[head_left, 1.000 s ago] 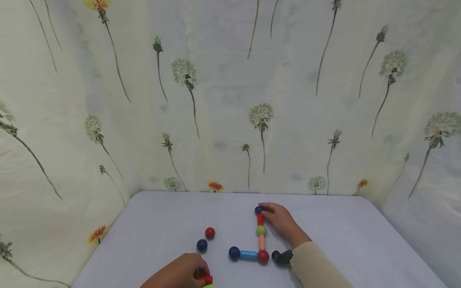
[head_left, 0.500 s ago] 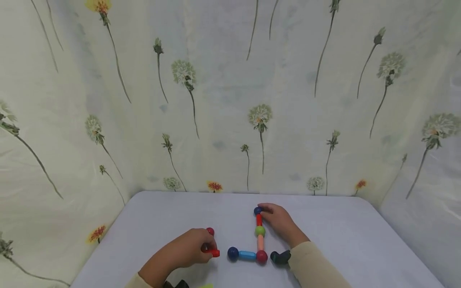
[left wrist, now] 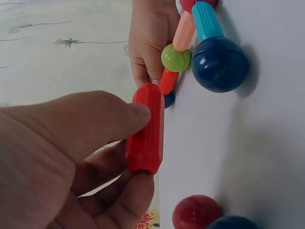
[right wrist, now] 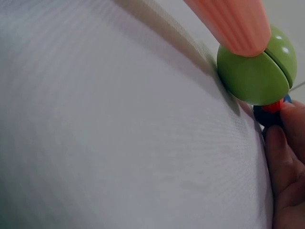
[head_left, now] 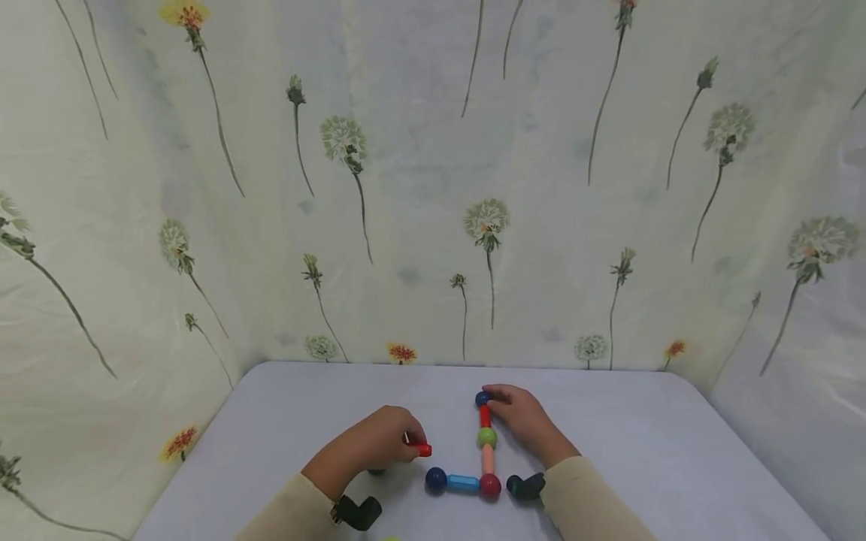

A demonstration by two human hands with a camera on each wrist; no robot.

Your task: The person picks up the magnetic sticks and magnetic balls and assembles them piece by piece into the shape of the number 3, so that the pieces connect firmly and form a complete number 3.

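My left hand [head_left: 379, 439] pinches a red grooved rod [left wrist: 147, 131] between thumb and fingers, raised over the table left of an L-shaped chain of toy balls and rods. At the chain's far end, my right hand [head_left: 531, 421] grips a dark blue ball [head_left: 482, 399]. From there a red rod [head_left: 485, 417], a green ball [head_left: 486, 437] and a peach rod [head_left: 488, 459] lead toward me to a red corner ball [head_left: 490, 486]. A light blue rod [head_left: 463, 483] runs left from that corner to a larger-looking dark blue ball [head_left: 436, 480].
A loose red ball [left wrist: 196, 212] and a dark blue ball [left wrist: 233, 223] lie beside each other, mostly hidden behind my left arm in the head view. A yellow-green piece [head_left: 392, 538] peeks in at the bottom edge. A floral curtain [head_left: 419, 188] stands behind the white table [head_left: 629, 436].
My left hand has lifted the red rod from the near edge and carried it forward and right, toward the chain. The right hand keeps its hold on the far blue ball.
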